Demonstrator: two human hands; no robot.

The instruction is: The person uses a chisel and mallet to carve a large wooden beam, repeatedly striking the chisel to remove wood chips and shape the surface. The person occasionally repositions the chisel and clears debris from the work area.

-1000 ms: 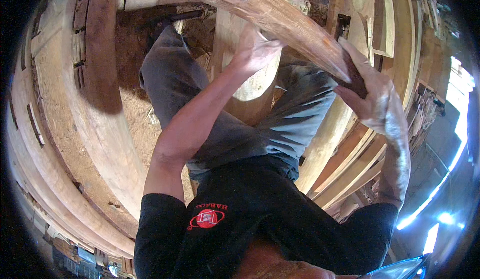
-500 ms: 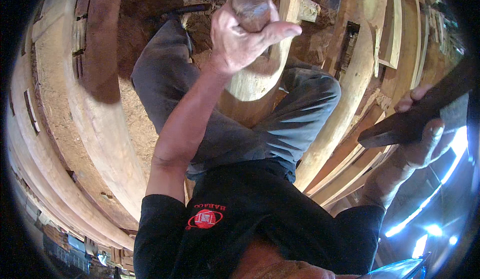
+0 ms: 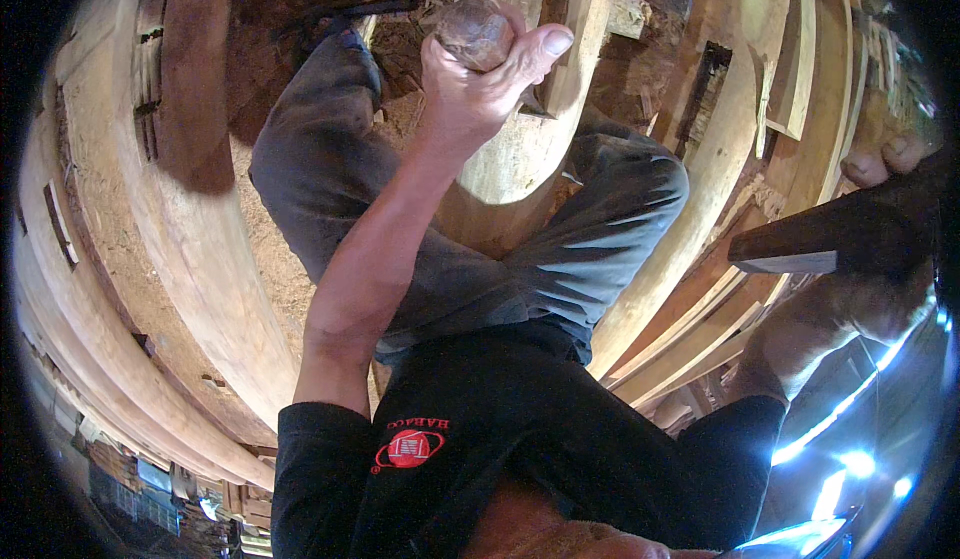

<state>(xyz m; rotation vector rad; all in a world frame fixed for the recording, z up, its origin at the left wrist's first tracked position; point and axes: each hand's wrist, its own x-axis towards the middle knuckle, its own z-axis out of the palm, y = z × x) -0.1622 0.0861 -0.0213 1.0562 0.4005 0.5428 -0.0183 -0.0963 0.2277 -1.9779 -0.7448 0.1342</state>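
Observation:
My left hand [image 3: 470, 84] is closed around the wooden handle of a chisel [image 3: 474, 35], its thick round end facing up. The fist and forearm hide most of the tool below. The hand is over a pale timber beam [image 3: 505, 164], which lies between my bent legs. Just right of the fist, a slot and a dark edge show in the beam. Off to the right, my raised right hand [image 3: 885, 299] grips a dark wooden mallet [image 3: 840, 234], fingers showing on its far side. The mallet is well apart from the chisel handle, and its outer end runs into the dark rim.
Long pale timbers [image 3: 205, 249] curve along the left. On the right lie another slotted beam [image 3: 715, 149] and several stacked boards [image 3: 690, 344]. Wood chips and a small offcut [image 3: 628, 14] lie near the far end of the beam.
My left hand has shifted slightly left with the chisel, its thumb still along the handle. The right hand has swung outward to the right, and the mallet has turned to show a paler face.

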